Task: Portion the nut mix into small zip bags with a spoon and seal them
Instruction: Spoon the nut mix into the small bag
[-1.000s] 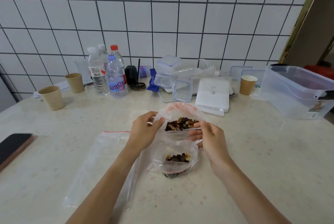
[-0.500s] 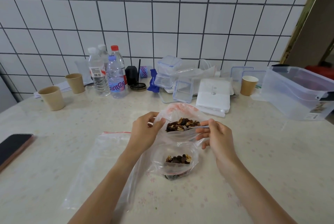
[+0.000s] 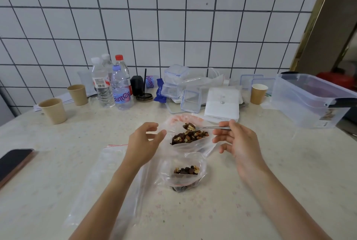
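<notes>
A person portions nut mix at a cluttered counter (image 3: 270,162), the right hand (image 3: 239,141) pinching the handle of a metal spoon (image 3: 202,128) between thumb and forefinger, its other fingers loosely curled. The spoon's bowl, heaped with nuts, hangs over the mouth of the supply bag (image 3: 185,133), which holds the bulk of the nut mix (image 3: 190,136). The left hand (image 3: 144,143) has its grip closed lightly on the supply bag's left rim, thumb and fingers pinching the thin plastic to keep the mouth open.

Just in front, nearer the person, sits a small zip bag (image 3: 183,174), partly filled and unsealed, its top slumped. Empty zip bags (image 3: 108,177) lie flat under the left forearm. Well back stand water bottles (image 3: 114,85), 3 paper cups, clear boxes and a large storage tub (image 3: 313,100); a phone (image 3: 15,160) lies at the far left edge.

The heaped spoon is the likely weak point: nuts piled above its rim could roll off on the short crossing between bags and scatter over the counter. The small bag's sagging mouth offers a narrow target unless the left hand shifts to prop it, and letting go of the supply bag may allow that one to collapse or tip. Crumbs caught in the zip track could also prevent a clean seal.
</notes>
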A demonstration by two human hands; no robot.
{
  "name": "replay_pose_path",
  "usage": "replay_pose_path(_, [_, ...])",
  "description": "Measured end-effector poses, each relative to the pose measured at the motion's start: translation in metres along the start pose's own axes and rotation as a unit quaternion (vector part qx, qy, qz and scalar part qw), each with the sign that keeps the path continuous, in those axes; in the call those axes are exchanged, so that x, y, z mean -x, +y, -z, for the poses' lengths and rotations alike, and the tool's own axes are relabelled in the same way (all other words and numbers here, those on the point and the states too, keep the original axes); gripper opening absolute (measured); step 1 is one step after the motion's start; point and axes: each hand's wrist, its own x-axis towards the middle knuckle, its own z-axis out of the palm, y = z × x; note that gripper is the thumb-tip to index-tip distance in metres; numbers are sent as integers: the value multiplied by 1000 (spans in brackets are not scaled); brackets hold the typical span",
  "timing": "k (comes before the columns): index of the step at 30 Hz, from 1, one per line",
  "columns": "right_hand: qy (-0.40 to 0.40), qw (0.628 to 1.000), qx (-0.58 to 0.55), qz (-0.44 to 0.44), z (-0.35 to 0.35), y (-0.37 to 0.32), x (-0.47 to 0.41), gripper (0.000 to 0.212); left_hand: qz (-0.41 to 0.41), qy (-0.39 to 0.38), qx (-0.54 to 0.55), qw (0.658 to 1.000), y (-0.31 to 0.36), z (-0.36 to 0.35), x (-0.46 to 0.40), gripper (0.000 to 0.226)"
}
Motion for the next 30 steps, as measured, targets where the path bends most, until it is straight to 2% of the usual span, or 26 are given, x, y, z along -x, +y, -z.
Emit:
replay_pose_path(4, [-20, 1000, 7, 6, 14, -8, 18, 35, -28, 26, -30, 999, 5, 13, 23, 33])
replay_pose_path(8, [-49, 998, 23, -9, 26, -2, 42, 37, -10, -25, -50, 998, 4, 20, 56, 21])
replay_pose_path(13, [-62, 996, 58, -17, 31, 9, 62, 36, 19, -75, -40, 996, 1, 16, 85, 26])
replay_pose_path(17, [-73, 980, 166, 78, 29, 14, 74, 32, 26, -81, 14, 996, 3, 7, 92, 12])
replay_pose_path(19, [-99, 947, 261, 158, 32, 12, 81, 32, 26, -74, 38, 996, 6, 6, 94, 4])
replay_pose_path(20, [-120, 917, 322, 204, 34, 10, 84, 35, 28, -72, 47, 996, 7, 6, 94, 4])
replay_pose_path(22, [-144, 821, 446, 326, 38, 5, 90, 42, 40, -75, 69, 994, 9, 8, 93, 7])
replay_pose_path(24, [-150, 724, 515, 435, 39, 1, 92, 37, 51, -85, 94, 991, 10, 11, 92, 7])
replay_pose_path(26, [-149, 667, 537, 495, 40, -2, 92, 32, 57, -95, 111, 988, 12, 14, 90, 7])
replay_pose_path(27, [-150, 663, 536, 501, 40, -4, 92, 32, 56, -97, 109, 988, 13, 16, 89, 6])
replay_pose_path(28, [-153, 678, 528, 489, 41, -5, 92, 33, 53, -97, 100, 989, 13, 17, 88, 6])
replay_pose_path(30, [-152, 746, 488, 428, 44, -5, 90, 37, 40, -87, 66, 993, 14, 19, 86, 6])
